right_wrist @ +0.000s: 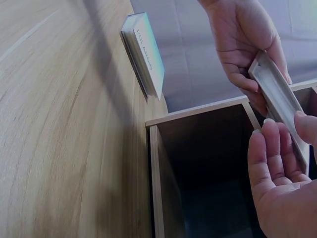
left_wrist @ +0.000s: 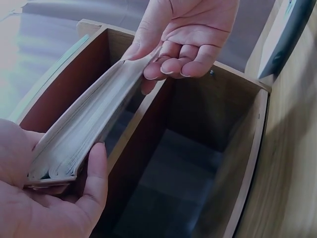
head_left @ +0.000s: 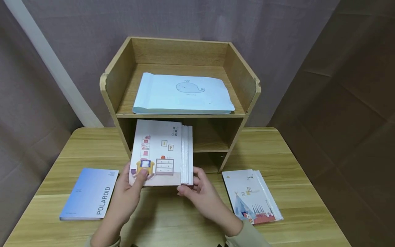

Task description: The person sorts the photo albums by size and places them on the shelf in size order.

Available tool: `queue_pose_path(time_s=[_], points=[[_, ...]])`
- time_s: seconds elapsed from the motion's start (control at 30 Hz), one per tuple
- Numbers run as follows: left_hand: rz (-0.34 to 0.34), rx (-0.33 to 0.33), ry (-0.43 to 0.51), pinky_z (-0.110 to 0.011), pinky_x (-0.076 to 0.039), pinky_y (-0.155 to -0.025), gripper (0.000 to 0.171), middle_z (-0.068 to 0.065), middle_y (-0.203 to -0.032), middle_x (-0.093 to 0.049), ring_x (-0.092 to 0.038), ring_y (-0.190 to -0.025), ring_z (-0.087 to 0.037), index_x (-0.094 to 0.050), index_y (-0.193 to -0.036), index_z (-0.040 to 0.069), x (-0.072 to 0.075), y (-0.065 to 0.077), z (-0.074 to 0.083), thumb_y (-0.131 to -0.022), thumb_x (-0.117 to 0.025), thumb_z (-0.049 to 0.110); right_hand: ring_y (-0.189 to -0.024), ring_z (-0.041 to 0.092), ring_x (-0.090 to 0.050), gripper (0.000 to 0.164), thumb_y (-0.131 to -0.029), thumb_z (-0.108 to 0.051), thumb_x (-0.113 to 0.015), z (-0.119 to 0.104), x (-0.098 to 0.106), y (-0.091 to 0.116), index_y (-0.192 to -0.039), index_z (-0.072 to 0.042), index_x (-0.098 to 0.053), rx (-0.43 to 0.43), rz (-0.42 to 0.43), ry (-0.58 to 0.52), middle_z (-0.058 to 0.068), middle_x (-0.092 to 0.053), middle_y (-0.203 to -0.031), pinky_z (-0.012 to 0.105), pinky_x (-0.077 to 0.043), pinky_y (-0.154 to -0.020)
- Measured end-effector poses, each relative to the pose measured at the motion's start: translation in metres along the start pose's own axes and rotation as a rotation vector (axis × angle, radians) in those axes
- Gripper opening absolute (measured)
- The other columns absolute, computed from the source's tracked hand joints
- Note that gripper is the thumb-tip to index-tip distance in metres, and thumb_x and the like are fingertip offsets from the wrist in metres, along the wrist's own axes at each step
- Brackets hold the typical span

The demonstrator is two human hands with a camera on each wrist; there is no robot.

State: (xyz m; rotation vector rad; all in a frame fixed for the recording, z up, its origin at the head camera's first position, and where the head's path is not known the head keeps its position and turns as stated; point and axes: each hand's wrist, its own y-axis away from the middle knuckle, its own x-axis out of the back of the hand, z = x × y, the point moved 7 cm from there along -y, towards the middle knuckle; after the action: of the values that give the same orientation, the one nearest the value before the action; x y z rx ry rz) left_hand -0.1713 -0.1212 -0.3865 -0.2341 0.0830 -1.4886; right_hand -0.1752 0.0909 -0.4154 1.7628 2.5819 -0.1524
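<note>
A white photo album [head_left: 165, 144], printed with a yellow armchair and a chest of drawers, lies across both hands in front of the shelf's middle compartment, its far end reaching into the opening. My left hand [head_left: 127, 193] grips the near left corner, thumb on the cover and fingers underneath. At the near right corner, my right hand [head_left: 206, 195] pinches the album between thumb and fingers. The page edges [left_wrist: 89, 126] face the left wrist camera. In the right wrist view the right hand's fingers [right_wrist: 271, 153] lie under the album.
The wooden shelf [head_left: 242, 73] stands at the table's back, with a pale blue whale-print album [head_left: 185, 94] on its top tier. A blue POLAROID album [head_left: 89, 193] lies on the table [head_left: 172, 216] at left. Another white album [head_left: 250, 197], with a tent drawing, lies at right.
</note>
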Motion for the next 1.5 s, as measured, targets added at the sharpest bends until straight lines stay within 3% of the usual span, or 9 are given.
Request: queue_pose_path(time_s=[0.27, 0.4, 0.6, 0.93, 1.5], points=[[-0.017, 0.085, 0.022, -0.025, -0.054, -0.082, 0.047, -0.014, -0.115, -0.063, -0.065, -0.095, -0.019, -0.041, -0.143, 0.012, 0.001, 0.001, -0.002, -0.100, -0.054, 0.026, -0.092, 0.033, -0.066, 0.053, -0.090, -0.011, -0.069, -0.002, 0.001, -0.001, -0.134, -0.005, -0.040, 0.002, 0.030, 0.009, 0.018, -0.064, -0.112, 0.041, -0.056, -0.082], [-0.036, 0.061, 0.024, -0.023, -0.052, -0.085, 0.051, -0.013, -0.123, -0.059, -0.061, -0.102, -0.017, -0.038, -0.145, 0.010, 0.002, 0.003, -0.001, -0.098, -0.058, 0.020, -0.091, 0.033, -0.066, 0.052, -0.090, -0.011, -0.069, -0.003, 0.001, -0.002, -0.132, -0.004, -0.041, 0.005, 0.036, 0.003, 0.019, -0.064, -0.111, 0.041, -0.056, -0.082], [-0.090, 0.002, 0.099, -0.024, -0.053, -0.084, 0.063, -0.016, -0.127, -0.056, -0.061, -0.103, -0.020, -0.035, -0.146, 0.010, 0.001, 0.006, -0.001, -0.092, -0.066, 0.006, -0.091, 0.033, -0.065, 0.051, -0.090, -0.010, -0.068, -0.004, 0.000, -0.004, -0.133, -0.004, -0.041, 0.019, 0.026, -0.008, 0.020, -0.064, -0.109, 0.041, -0.056, -0.082], [0.002, -0.031, 0.143, -0.030, -0.056, -0.080, 0.055, -0.015, -0.118, -0.060, -0.063, -0.095, -0.020, -0.041, -0.143, 0.007, 0.011, 0.005, -0.001, -0.093, -0.063, 0.002, -0.092, 0.033, -0.065, 0.047, -0.093, -0.010, -0.064, -0.009, -0.007, -0.011, -0.135, -0.006, -0.041, 0.046, -0.029, -0.011, 0.021, -0.063, -0.106, 0.042, -0.056, -0.083], [0.024, -0.040, 0.109, -0.027, -0.055, -0.081, 0.054, -0.014, -0.118, -0.059, -0.062, -0.097, -0.019, -0.042, -0.142, 0.005, 0.016, 0.007, -0.004, -0.092, -0.063, 0.001, -0.091, 0.030, -0.065, 0.046, -0.094, -0.008, -0.062, -0.007, -0.013, -0.019, -0.134, -0.002, -0.039, 0.030, -0.043, 0.003, 0.020, -0.064, -0.104, 0.041, -0.056, -0.082]])
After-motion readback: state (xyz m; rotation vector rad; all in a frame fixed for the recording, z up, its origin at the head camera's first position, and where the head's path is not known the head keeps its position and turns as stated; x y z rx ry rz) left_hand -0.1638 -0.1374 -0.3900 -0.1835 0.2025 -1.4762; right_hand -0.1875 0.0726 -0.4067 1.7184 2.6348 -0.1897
